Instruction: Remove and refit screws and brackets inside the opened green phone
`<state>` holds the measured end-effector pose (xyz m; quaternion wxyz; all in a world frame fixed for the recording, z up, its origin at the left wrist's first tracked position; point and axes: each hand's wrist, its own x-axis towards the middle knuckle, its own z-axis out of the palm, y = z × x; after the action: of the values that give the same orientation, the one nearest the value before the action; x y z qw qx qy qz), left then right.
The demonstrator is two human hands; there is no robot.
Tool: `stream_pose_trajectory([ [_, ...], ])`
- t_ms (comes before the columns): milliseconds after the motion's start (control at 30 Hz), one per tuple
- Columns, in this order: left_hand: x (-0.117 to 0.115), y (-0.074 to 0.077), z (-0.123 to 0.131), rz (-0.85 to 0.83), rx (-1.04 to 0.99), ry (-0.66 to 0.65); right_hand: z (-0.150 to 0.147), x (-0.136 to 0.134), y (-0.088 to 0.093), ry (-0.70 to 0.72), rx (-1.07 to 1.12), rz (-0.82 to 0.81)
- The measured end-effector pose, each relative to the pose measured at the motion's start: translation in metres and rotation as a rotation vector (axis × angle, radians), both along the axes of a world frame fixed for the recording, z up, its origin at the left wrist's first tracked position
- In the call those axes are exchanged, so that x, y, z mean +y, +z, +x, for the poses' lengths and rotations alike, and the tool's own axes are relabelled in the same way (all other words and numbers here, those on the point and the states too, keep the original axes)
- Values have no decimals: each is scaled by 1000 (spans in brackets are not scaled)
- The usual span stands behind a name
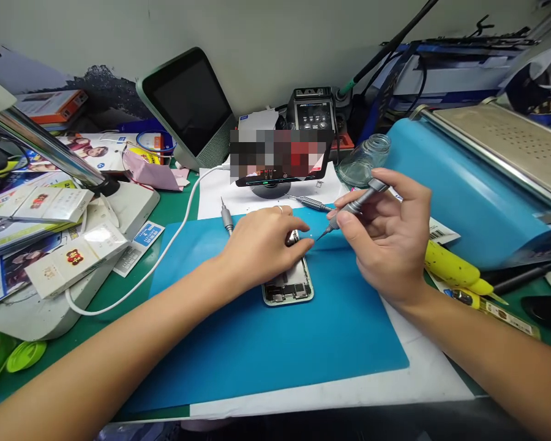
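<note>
An opened smartphone (288,293), its inner parts bare, lies on the blue work mat (239,349). My left hand (269,242) lies over the phone's upper part and hides much of it. Its thumb and forefinger are apart at the phone's right side, with no object visible between them; the other fingers are hidden. To the right, my right hand (390,236) is closed around a grey precision screwdriver (356,205), held at a slant. The screwdriver's thin tip points down left, close to my left thumb and above the mat.
Behind the mat lie another grey screwdriver (226,215) and a similar grey pen-like tool (313,203). A screen on a stand (270,190), partly pixelated, and a glass jar (365,160) stand farther back. A white cable (174,239) curves along the left; yellow bottles (454,266) lie right.
</note>
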<state>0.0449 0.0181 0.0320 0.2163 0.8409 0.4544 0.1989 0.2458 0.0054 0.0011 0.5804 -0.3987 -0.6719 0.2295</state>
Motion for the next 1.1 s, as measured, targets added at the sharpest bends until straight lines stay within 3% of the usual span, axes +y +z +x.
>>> stream_pose_trajectory([
  [267,8,-15,14,8,-37,-38,3,3,-3,4,39,24],
  [1100,3,-19,22,44,96,-24,4,5,-2,-38,72,53],
])
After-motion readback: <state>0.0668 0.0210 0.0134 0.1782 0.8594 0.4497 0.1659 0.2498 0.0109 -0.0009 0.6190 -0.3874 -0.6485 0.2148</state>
